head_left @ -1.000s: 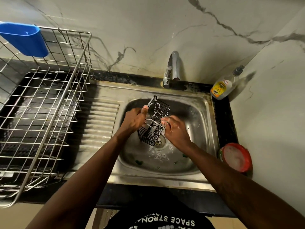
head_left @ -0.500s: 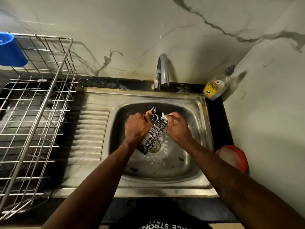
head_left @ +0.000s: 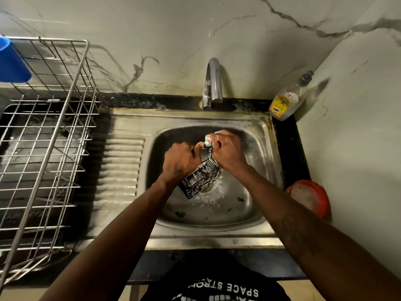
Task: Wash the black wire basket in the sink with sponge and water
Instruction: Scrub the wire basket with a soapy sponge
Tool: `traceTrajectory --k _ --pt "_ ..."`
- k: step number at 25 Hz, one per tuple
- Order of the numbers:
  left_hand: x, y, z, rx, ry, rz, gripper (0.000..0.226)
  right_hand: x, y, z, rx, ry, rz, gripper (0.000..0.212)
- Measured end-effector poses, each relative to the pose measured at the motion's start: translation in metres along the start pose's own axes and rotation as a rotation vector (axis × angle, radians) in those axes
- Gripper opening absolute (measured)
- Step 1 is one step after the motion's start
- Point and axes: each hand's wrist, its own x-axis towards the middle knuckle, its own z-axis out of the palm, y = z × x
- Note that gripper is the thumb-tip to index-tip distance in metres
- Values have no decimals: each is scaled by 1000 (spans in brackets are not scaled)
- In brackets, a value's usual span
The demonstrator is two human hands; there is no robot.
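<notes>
With my left hand (head_left: 180, 161) curled tight around the black wire basket (head_left: 201, 179), which I am holding tilted over the middle of the sink (head_left: 217, 235), and my right hand (head_left: 227, 151) pinching the sponge (head_left: 208, 142) on its upper end, I am risking that the soapy wires slip and it drops.

Home kitchen: sink (head_left: 267, 135), tap (head_left: 213, 83), dish rack (head_left: 43, 148).

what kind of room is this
Most likely a home kitchen: a stainless steel sink with a tap, a wire dish rack beside it, and a dish soap bottle in the corner.
</notes>
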Motion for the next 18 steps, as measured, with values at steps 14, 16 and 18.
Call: traceTrajectory --k 14,16,18 --pt "8 -22 2 -69 37 -184 76 -61 -16 7 131 75 -199 24" --pt "7 -22 3 -94 28 -168 74 -48 -14 0 74 10 -168 23" --pt "4 -21 5 -146 22 -137 74 -32 -12 -6 31 55 -37 23"
